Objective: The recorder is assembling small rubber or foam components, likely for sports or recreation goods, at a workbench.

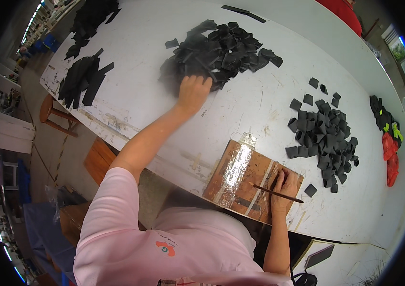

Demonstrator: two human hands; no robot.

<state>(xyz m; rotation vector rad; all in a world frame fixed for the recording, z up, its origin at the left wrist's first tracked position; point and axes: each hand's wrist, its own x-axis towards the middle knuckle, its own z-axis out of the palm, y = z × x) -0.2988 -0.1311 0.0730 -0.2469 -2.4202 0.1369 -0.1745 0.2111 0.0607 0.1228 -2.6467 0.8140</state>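
Note:
My left hand [194, 93] reaches to the near edge of a large heap of black fabric pieces [233, 47]. Its fingers are curled, and their tips are lost against the dark heap, so what they hold cannot be made out. Near the table edge, my right hand [282, 188] rests on a brown wooden board [228, 174] with pale strips across it. A thin dark-brown stick [292, 198] runs across this hand, held among its bent fingers. To the right of the board lies a second heap of small folded black pieces [326, 133], with one loose black square [310, 190] near the board.
Longer black strips lie in piles [81, 78] on the white table's [140, 62] left side. Two strips [243, 13] lie at the far edge. Red and black bags [389, 152] sit along the right wall. A wooden stool [52, 112] stands off the left edge.

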